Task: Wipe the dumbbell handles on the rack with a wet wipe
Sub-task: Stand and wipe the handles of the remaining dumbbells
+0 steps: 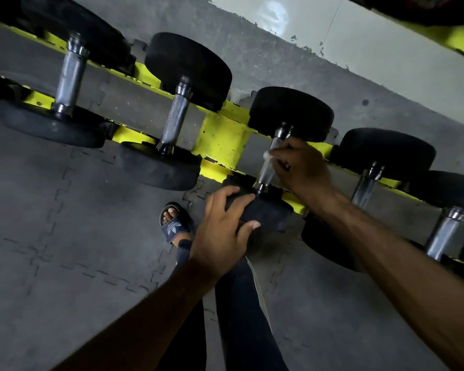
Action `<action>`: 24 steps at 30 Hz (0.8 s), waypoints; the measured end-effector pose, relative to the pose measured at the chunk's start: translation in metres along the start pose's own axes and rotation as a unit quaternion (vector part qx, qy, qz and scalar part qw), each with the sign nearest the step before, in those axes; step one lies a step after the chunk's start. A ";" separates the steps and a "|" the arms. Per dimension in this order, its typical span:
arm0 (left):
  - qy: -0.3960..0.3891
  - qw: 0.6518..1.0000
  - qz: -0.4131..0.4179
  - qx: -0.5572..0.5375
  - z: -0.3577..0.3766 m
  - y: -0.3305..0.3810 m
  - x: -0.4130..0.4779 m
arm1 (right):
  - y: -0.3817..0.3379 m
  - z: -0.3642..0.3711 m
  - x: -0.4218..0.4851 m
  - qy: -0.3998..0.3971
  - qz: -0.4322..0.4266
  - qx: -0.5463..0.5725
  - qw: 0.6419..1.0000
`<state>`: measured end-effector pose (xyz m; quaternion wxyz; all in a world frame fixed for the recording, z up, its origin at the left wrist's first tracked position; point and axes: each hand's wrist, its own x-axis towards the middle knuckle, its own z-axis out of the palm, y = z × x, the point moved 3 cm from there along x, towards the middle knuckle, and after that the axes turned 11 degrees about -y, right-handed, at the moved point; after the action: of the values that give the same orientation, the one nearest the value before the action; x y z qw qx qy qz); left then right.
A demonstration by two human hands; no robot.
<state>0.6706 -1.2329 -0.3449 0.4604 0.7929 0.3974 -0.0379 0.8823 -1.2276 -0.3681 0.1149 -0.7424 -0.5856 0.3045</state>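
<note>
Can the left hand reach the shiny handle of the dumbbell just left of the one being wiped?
Probably yes. That handle lies bare, nothing covering it, but the left hand would first have to let go of the black dumbbell end it grips.

This is a gym's free-weight area. A long steel rack (223, 135), painted bright yellow and chipped to dark spots, carries a row of dumbbells (188, 62) lying side by side. Each has thick round black rubber heads and knurled chrome handles (176, 116). The floor (65, 223) below is covered in dark grey rubber mats joined along jigsaw-toothed seams, as in a weight room. Behind the rack runs a plain, scuffed pale wall (386, 49). At the top right corner another yellow bar (461, 36) shows, possibly a higher tier of the same rack, though too little of it is in view to be sure. The light is dim.
</note>
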 end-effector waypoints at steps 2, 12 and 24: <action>-0.007 1.000 0.018 0.009 -0.001 -0.005 -0.001 | -0.003 0.000 0.011 -0.017 0.011 -0.037 0.999; -0.011 0.998 0.066 0.016 -0.010 -0.013 0.004 | -0.030 0.002 0.035 -0.178 -0.016 -0.189 0.966; -0.021 0.997 0.069 -0.009 -0.020 -0.013 0.010 | -0.031 -0.001 0.025 -0.163 -0.026 -0.120 0.979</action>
<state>0.6625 -1.2082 -0.3471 0.4773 0.8132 0.3325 -0.0190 0.8611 -1.1950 -0.3593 -0.0647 -0.6758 -0.6478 0.3457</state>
